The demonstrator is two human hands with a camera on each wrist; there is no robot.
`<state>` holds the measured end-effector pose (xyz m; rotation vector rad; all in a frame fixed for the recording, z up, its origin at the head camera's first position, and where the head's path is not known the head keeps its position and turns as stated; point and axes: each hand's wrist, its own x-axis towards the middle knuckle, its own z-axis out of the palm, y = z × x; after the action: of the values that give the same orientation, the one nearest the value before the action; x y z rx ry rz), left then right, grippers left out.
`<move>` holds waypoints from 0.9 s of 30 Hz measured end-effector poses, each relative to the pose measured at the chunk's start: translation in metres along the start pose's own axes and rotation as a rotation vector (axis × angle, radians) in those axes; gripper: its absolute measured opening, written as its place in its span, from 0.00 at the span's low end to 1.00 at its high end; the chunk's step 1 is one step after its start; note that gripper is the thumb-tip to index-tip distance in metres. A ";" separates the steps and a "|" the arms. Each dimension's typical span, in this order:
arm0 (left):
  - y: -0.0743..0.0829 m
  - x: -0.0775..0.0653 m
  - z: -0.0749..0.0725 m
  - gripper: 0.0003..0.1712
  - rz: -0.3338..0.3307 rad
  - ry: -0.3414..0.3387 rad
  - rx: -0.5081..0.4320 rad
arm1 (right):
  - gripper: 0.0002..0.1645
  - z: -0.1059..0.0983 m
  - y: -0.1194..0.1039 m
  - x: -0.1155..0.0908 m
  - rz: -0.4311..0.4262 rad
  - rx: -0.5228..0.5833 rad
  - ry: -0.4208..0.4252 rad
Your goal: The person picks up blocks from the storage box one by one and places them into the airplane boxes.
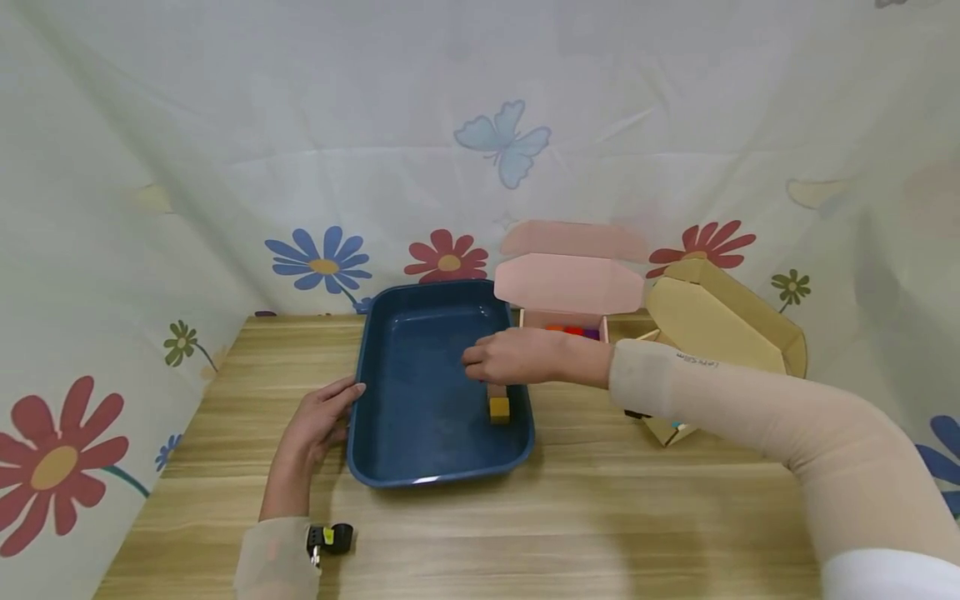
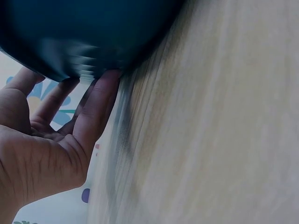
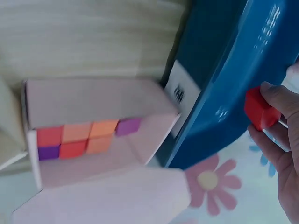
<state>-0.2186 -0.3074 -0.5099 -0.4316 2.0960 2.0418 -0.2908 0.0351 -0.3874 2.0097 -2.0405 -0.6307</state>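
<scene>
A deep blue tray (image 1: 420,433) lies on the wooden table. My left hand (image 1: 318,421) holds its left rim; in the left wrist view, fingertips (image 2: 105,84) meet the outer wall under the edge. Over the tray's right side, my right hand (image 1: 513,356) pinches a red cube (image 3: 261,108) between thumb and fingers. Below that hand a yellow cube (image 1: 499,408) and a brownish cube (image 1: 497,390) sit in a line in the tray, the far end hidden by the hand. Beside the tray, an uncovered pink box (image 3: 103,100) contains red, orange and purple cubes.
A yellowish cardboard box (image 1: 720,321) with its lid raised stands at the right, partly behind my right sleeve. The pink box's lid (image 1: 570,283) stands up against the flowered cloth (image 1: 660,125) at the back. Beside my left wrist is a black strap piece (image 1: 330,539).
</scene>
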 end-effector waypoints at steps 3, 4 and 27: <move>0.000 0.000 -0.001 0.43 -0.003 -0.001 -0.009 | 0.10 0.002 0.012 -0.010 0.020 -0.048 0.006; 0.000 0.000 -0.001 0.44 -0.002 -0.004 -0.011 | 0.10 0.003 0.016 -0.013 0.032 -0.057 0.001; 0.000 -0.001 -0.002 0.43 0.007 -0.004 0.002 | 0.12 0.034 0.046 -0.061 0.312 0.277 -0.165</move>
<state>-0.2177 -0.3097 -0.5091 -0.4210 2.1000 2.0424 -0.3440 0.0997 -0.3882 1.7586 -2.5952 -0.4852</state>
